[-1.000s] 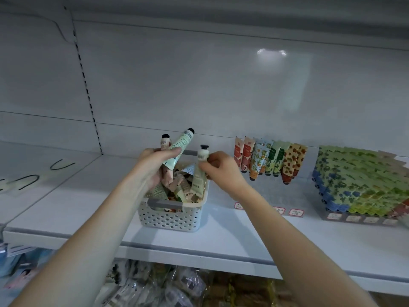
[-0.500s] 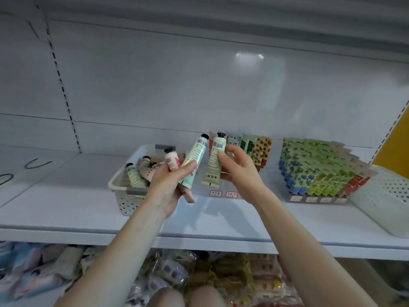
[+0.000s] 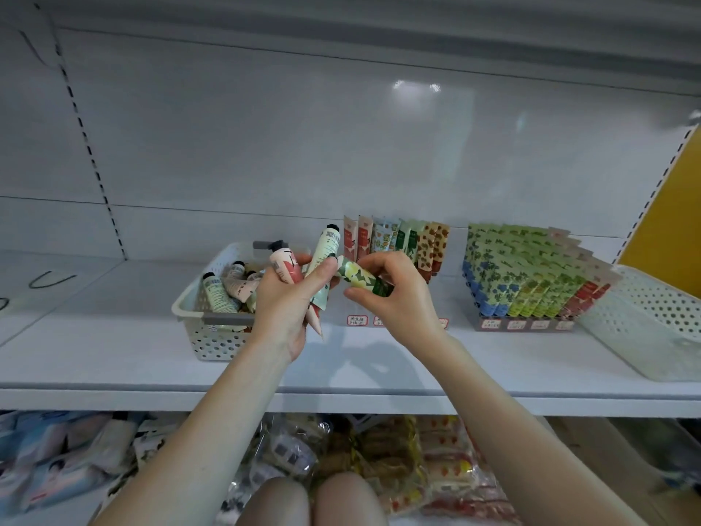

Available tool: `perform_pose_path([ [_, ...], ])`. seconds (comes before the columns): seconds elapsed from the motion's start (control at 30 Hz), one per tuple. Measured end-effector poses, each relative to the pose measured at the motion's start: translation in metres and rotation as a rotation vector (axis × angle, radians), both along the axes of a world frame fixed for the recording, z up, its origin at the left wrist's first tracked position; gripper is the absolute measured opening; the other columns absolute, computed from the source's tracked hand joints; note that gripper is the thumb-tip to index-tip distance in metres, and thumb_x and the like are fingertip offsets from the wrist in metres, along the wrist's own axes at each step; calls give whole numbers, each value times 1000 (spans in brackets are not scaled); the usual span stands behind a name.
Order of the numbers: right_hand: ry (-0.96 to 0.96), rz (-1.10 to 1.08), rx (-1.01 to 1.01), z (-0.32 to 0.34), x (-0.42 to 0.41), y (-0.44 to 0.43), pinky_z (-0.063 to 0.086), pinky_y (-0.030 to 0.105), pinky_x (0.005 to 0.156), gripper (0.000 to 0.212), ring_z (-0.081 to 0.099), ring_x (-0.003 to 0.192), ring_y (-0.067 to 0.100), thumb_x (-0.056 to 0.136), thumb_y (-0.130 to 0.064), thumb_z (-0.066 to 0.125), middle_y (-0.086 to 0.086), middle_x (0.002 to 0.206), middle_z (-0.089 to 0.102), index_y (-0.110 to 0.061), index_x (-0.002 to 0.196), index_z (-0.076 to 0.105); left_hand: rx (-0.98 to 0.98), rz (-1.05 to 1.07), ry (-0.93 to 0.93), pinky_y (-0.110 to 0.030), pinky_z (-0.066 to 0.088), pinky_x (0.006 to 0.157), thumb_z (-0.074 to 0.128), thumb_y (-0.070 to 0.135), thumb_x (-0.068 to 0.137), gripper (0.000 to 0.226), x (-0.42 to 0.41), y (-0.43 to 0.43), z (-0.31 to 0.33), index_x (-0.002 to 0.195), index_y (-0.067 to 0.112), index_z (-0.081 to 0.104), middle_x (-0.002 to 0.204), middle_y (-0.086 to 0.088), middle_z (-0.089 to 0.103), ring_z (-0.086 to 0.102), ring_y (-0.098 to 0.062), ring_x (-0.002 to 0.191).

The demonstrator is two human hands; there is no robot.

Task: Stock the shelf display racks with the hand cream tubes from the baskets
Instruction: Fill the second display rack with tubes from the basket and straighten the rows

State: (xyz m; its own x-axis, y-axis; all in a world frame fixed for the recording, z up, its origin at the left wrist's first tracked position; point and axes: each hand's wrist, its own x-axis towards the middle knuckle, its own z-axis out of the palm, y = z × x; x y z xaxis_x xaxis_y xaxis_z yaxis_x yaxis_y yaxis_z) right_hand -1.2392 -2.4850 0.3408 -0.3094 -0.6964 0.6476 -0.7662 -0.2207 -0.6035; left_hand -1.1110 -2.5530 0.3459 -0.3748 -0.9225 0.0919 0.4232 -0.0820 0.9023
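Observation:
My left hand (image 3: 289,302) grips two hand cream tubes upright: a pink one (image 3: 286,270) and a pale green one (image 3: 327,249), both with black caps. My right hand (image 3: 394,294) pinches a green leaf-patterned tube (image 3: 361,279), lying almost level just right of the left thumb. Behind my left hand stands a white perforated basket (image 3: 212,328) with several more tubes (image 3: 227,290). Behind my hands is a display rack (image 3: 398,242) holding a row of upright tubes, price tags (image 3: 357,320) at its front.
A second rack (image 3: 531,275), packed with green, blue and red patterned tubes, stands to the right. A second white basket (image 3: 652,320) sits at the far right of the white shelf (image 3: 113,366). Packaged goods fill the lower shelf (image 3: 341,457). A yellow panel (image 3: 667,222) borders the right side.
The tube in my right hand has tipped from upright to nearly level and now shows its green leaf pattern. Both hands stayed in front of the middle rack.

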Motion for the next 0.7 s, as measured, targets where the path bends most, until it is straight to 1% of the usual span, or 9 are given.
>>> perform_pose_path([
  [0.1, 44, 18, 6, -3, 2, -1, 38, 4, 75, 34, 47, 82, -3, 73, -12, 77, -3, 96, 51, -5, 101, 60, -5, 43, -24, -28, 45, 46, 76, 18, 73, 29, -1, 1, -1, 96, 9, 60, 87, -9, 68, 68, -21, 78],
  [0.17, 17, 28, 60, -4, 2, -1, 40, 5, 77, 35, 50, 85, 2, 74, -14, 77, -4, 98, 53, -7, 104, 59, 19, 48, -23, -29, 45, 51, 77, 15, 73, 34, 0, 1, -2, 100, 7, 58, 90, -12, 67, 66, -23, 79],
  [0.27, -46, 65, 176, -5, 1, 2, 45, 11, 79, 37, 56, 93, 7, 76, -18, 75, -6, 99, 58, -14, 108, 57, 51, 39, 1, -31, 46, 59, 73, 7, 76, 19, -1, 2, -5, 85, 12, 58, 82, -10, 65, 64, -22, 75],
  [0.37, -44, 76, 266, -7, 0, 3, 51, 26, 79, 35, 60, 87, 12, 77, -24, 75, -4, 96, 61, -23, 105, 56, 55, 72, 12, -29, 48, 60, 70, 2, 77, 21, -3, 3, -9, 72, 16, 56, 72, -5, 63, 62, -17, 68],
  [0.43, -42, 87, 301, -6, -1, 4, 52, 27, 76, 32, 61, 83, 11, 77, -28, 74, -3, 94, 64, -29, 104, 57, 60, 86, 8, -27, 49, 59, 70, 1, 78, 21, -3, 2, -12, 73, 16, 56, 73, -5, 63, 62, -15, 67],
  [0.53, -49, 106, 425, -2, -6, 7, 51, 24, 69, 36, 61, 76, 9, 80, -29, 71, -3, 87, 66, -28, 114, 59, 69, 101, -7, -21, 48, 51, 70, 1, 78, 20, -4, -2, -16, 78, 16, 55, 75, -5, 62, 61, -13, 63],
  [0.57, -73, 108, 477, -2, -8, 8, 51, 25, 68, 36, 62, 74, 10, 80, -29, 71, -4, 85, 66, -27, 114, 59, 76, 107, -7, -21, 47, 51, 70, 2, 78, 20, -4, -3, -18, 79, 16, 55, 76, -6, 62, 61, -13, 64],
  [0.63, -180, 107, 548, -3, -13, 10, 52, 26, 67, 27, 63, 72, 12, 80, -26, 72, -2, 82, 67, -27, 104, 61, 94, 129, 11, -26, 46, 56, 70, 1, 78, 22, -5, -5, -20, 79, 16, 54, 78, -7, 61, 59, -16, 69],
  [0.7, -408, 134, 538, -7, -20, 12, 52, 24, 63, 18, 62, 66, 11, 79, -18, 73, 1, 79, 67, -21, 93, 63, 110, 145, 25, -29, 46, 62, 70, 0, 78, 23, -6, -8, -22, 79, 17, 54, 79, -7, 61, 59, -19, 75],
])
